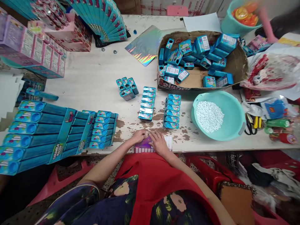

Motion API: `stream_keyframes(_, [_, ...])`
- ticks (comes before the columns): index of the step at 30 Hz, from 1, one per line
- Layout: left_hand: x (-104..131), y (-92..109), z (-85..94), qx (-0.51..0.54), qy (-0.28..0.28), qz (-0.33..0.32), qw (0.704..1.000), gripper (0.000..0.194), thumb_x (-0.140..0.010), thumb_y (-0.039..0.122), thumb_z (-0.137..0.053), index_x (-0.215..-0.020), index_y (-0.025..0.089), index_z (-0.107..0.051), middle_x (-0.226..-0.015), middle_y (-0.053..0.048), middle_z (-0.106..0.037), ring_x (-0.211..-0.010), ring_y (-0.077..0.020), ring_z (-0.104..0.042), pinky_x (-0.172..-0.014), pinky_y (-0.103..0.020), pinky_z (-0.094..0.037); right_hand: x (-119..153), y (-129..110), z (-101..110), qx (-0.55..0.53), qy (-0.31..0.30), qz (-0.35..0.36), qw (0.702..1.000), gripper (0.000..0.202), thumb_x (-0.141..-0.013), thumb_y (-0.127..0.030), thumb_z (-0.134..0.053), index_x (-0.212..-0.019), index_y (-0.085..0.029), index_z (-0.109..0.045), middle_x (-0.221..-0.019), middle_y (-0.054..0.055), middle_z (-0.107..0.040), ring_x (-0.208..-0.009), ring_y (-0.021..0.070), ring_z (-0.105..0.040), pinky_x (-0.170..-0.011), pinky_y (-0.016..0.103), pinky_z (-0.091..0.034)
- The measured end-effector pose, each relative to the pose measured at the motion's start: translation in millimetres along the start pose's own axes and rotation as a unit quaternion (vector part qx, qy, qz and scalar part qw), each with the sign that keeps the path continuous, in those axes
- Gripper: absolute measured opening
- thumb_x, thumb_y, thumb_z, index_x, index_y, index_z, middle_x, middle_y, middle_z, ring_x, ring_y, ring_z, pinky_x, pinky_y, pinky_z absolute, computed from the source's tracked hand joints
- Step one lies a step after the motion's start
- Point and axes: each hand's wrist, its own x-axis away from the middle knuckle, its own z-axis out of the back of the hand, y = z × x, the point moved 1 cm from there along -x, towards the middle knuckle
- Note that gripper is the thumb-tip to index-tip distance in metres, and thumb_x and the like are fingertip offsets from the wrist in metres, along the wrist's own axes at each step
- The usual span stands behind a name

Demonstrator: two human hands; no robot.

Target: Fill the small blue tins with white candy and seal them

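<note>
At the table's front edge lies a shiny purple sheet [144, 143] over a row of small pink-and-white boxes [144, 150]. My left hand [139, 136] is closed, its fingertips curled at the sheet's left upper edge. Stretched fingers of my right hand [159, 143] rest on the right side of the sheet, with white box ends [169, 142] showing beside it. Just beyond my hands stand two rows of blue candy boxes, a left row [147, 103] and a right row [172, 111]. A smaller cluster of blue boxes [127, 89] stands farther back.
A torn cardboard box [194, 79] holds many loose blue boxes. Right of the rows sits a turquoise basin [231, 120] with white pellets [209, 116]. Yellow-handled scissors [253, 122] lie beyond it. Stacked blue boxes [35, 131] line the left, and a holographic sheet [145, 45] lies behind.
</note>
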Motion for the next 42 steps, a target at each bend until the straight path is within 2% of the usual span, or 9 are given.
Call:
stream_keyframes(6, [-5.5,-0.2,-2.0,0.015,-0.003,0.022,1.0,0.021,-0.072,0.027,-0.052,-0.076,0.016,-0.069,-0.068,-0.003,-0.065,-0.068,-0.0165,-0.054,-0.062,-0.024,-0.035,12.5,10.2,-2.3,0.047,-0.026,0.074,0.996,0.051,-0.093,-0.029,-0.045,-0.142,-0.018,-0.034,-0.149,0.009,-0.035,-0.139,0.03,-0.026,-0.108,0.051,-0.027])
stream_keyframes(13, [-3.3,-0.4,-0.3,0.045,-0.013,0.01,0.999,0.018,-0.067,0.025,-0.053,-0.069,0.015,-0.068,-0.063,0.0,-0.062,-0.063,-0.0147,-0.051,-0.058,-0.023,-0.032,12.9,9.7,-9.1,0.064,-0.027,0.045,0.997,0.058,-0.091,-0.036,-0.048,-0.143,-0.017,-0.032,-0.15,0.01,-0.031,-0.139,0.0335,-0.024,-0.109,0.054,-0.025])
stream_keyframes(22, [-3.2,3.1,-1.0,0.078,0.01,0.035,0.996,0.016,-0.065,0.027,-0.054,-0.062,0.016,-0.065,-0.057,0.0,-0.058,-0.06,-0.0145,-0.049,-0.055,-0.024,-0.03,16.7,10.5,-10.2,0.069,-0.053,0.079,0.993,0.063,-0.09,-0.036,-0.05,-0.146,-0.017,-0.026,-0.153,0.009,-0.026,-0.14,0.0332,-0.02,-0.11,0.054,-0.021])
stream_keyframes(30, [-4.7,4.6,0.5,0.111,-0.016,0.035,0.993,0.017,-0.062,0.03,-0.056,-0.062,0.015,-0.065,-0.057,0.001,-0.057,-0.059,-0.0139,-0.049,-0.054,-0.023,-0.031,18.3,9.4,-19.3,0.075,-0.058,0.05,0.994,0.074,-0.089,-0.052,-0.043,-0.147,-0.01,-0.021,-0.154,0.015,-0.017,-0.141,0.0362,-0.014,-0.11,0.058,-0.016])
stream_keyframes(37, [-6.4,2.1,-2.0,0.103,-0.004,0.042,0.994,0.017,-0.063,0.028,-0.055,-0.066,0.015,-0.066,-0.059,0.0,-0.059,-0.06,-0.0142,-0.049,-0.056,-0.024,-0.032,23.4,11.0,-17.7,0.06,-0.063,0.085,0.993,0.071,-0.087,-0.054,-0.047,-0.144,-0.015,-0.029,-0.154,0.015,-0.021,-0.141,0.0366,-0.013,-0.108,0.06,-0.016])
stream_keyframes(40, [-8.0,2.9,-1.5,0.094,0.001,0.036,0.995,0.015,-0.064,0.026,-0.055,-0.066,0.015,-0.066,-0.061,0.0,-0.06,-0.061,-0.0145,-0.051,-0.057,-0.024,-0.034,27.4,10.6,-10.0,0.018,-0.028,0.074,0.997,0.058,-0.086,-0.048,-0.054,-0.135,-0.02,-0.044,-0.151,0.013,-0.027,-0.139,0.0345,-0.018,-0.107,0.056,-0.022])
stream_keyframes(42, [-8.0,4.8,-1.0,0.081,0.008,0.031,0.996,0.012,-0.065,0.024,-0.056,-0.065,0.016,-0.066,-0.061,0.0,-0.061,-0.063,-0.0153,-0.052,-0.06,-0.025,-0.035,28.3,8.8,-3.3,-0.038,0.003,0.052,0.998,0.041,-0.086,-0.042,-0.057,-0.121,-0.022,-0.057,-0.143,0.013,-0.041,-0.133,0.0305,-0.032,-0.104,0.049,-0.031])
